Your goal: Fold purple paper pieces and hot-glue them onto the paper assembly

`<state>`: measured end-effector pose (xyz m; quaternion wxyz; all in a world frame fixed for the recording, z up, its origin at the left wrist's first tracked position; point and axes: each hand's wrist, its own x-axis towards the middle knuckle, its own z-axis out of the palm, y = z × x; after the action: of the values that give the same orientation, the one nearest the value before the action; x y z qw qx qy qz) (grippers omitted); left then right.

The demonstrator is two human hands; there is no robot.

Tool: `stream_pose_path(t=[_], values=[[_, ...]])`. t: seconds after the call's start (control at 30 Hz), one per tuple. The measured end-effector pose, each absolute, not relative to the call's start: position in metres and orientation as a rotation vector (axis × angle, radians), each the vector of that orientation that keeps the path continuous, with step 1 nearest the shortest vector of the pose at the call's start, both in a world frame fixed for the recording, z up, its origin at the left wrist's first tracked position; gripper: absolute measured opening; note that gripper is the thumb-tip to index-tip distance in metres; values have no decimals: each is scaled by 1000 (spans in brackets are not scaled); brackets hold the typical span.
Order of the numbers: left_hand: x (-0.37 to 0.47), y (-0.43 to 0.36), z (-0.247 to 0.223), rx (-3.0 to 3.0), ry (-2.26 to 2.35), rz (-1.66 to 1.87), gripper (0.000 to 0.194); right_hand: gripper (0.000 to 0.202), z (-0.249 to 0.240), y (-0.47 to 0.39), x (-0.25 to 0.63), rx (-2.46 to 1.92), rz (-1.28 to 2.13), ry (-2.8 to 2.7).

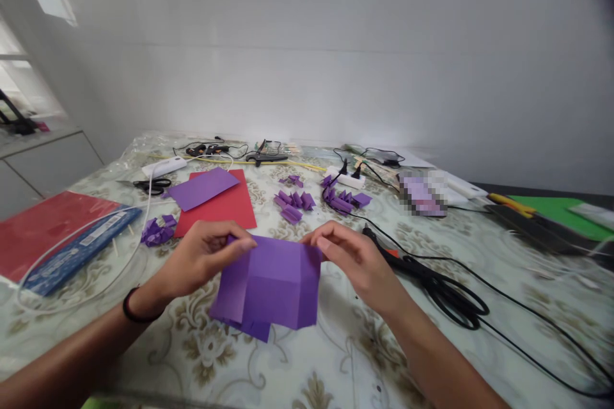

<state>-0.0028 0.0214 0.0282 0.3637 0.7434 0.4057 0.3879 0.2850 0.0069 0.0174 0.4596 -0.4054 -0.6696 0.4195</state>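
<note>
A creased purple sheet of paper (273,284) hangs between my hands above the table, its side panels bent along vertical folds. My left hand (211,252) pinches its upper left edge between thumb and fingers. At the upper right corner, my right hand (350,255) grips it the same way. Under the sheet, other purple paper (259,330) shows at the lower left, mostly hidden. Beyond my hands lie several folded purple paper pieces (295,201), with more folded pieces (343,200) to their right.
Flat purple paper (204,188) lies on a red sheet (235,204); crumpled purple paper (157,231) and black-handled scissors (153,185) are left of them. Scissors with black handles (446,290) lie right. A corded white power strip (346,177) stands behind. The patterned tablecloth (206,358) covers the table.
</note>
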Motion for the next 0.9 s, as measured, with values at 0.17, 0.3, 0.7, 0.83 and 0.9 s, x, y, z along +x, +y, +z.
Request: stream_pose_path(t=[0.17, 0.3, 0.7, 0.83, 0.9], values=[[18, 5, 54, 2288, 996, 1018, 11, 16, 59, -1, 269, -1061, 762, -1953], [34, 6, 85, 2346, 923, 1182, 19, 11, 95, 3, 258, -948, 733, -1976], [21, 15, 157, 2513, 1025, 1838, 11, 10, 152, 12, 283, -816, 411, -1940], [4, 22, 166, 2325, 1080, 2105, 5, 12, 150, 26, 312, -777, 415, -1765], [3, 25, 166, 2229, 1091, 2168, 2, 12, 148, 31, 316, -743, 449, -1650]])
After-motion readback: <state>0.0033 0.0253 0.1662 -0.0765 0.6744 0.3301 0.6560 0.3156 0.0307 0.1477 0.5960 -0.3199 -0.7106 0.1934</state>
